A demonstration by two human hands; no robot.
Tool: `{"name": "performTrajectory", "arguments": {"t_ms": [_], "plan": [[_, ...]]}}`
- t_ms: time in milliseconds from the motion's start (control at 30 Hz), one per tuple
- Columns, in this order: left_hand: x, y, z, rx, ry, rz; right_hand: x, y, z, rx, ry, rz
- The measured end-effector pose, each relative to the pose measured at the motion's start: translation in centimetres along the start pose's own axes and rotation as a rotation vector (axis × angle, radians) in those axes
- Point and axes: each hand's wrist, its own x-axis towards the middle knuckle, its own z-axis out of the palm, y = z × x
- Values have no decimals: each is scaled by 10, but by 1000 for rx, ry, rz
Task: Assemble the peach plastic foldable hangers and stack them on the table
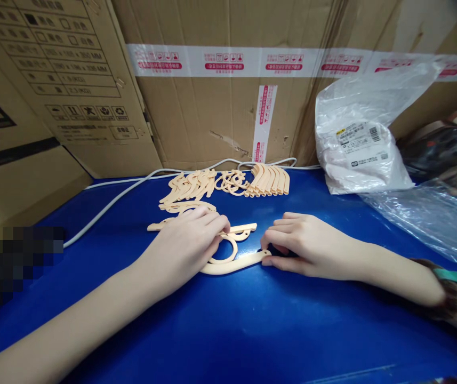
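A long curved cream plastic arm (236, 265) lies on the blue table in front of me, with a small hole at its right end. My right hand (300, 242) pinches that end between thumb and bent fingers. Over the arm's left part curls my left hand (194, 237), closed, hiding that end and most of its own grip. A cream plastic ring (234, 250) touches or sits close against the arm beside the left fingers. Just beyond, a straight cream strip (246, 228) shows past the left fingertips, with another curved piece under it.
Behind my hands lie flat wavy cream pieces (192, 184), a pile of ring-shaped hooks (232, 181) and a row of curved arms (270, 180). A white cable (120, 200) runs along the back. Cardboard boxes (212, 117) wall the rear; a plastic bag (360, 138) stands right.
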Motion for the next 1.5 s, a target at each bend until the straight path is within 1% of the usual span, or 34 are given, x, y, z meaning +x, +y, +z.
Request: {"name": "performTrajectory", "arguments": {"t_ms": [67,133,200,267,400,500,567,667,833,967,1200,1300,1400,1467,1500], "plan": [[1,-1,-1,-34,6,-18,0,0,0,-1,1,0],[2,-6,-3,-54,35,-68,0,1,1,-8,4,-3],[4,-15,-7,-32,106,-155,0,2,1,-9,6,-7],[6,-29,-11,19,171,-271,0,2,2,-7,10,-8],[5,-68,-18,93,77,-540,0,4,2,-35,34,-13],[2,-93,-18,69,2,-677,0,5,3,-59,48,-20],[1,-104,-16,25,-51,-741,0,6,3,-71,54,-22],[0,-112,-11,-40,-82,-769,-1,6,3,-86,50,-25],[0,-114,-5,-80,-60,-763,-1,7,4,-106,48,-36],[2,-112,-4,-85,-10,-808,0,6,3,-104,48,-61],[0,-91,-21,-94,114,-902,0,8,4,-103,58,-84],[3,-86,-23,-127,202,-941,1,8,5,-105,65,-85],[9,-77,-19,-220,306,-937,1,5,3,-116,135,-63],[13,-60,-14,-311,340,-900,0,3,1,-87,208,-46],[14,-49,-12,-359,337,-872,-1,1,1,-51,242,-38]]}}
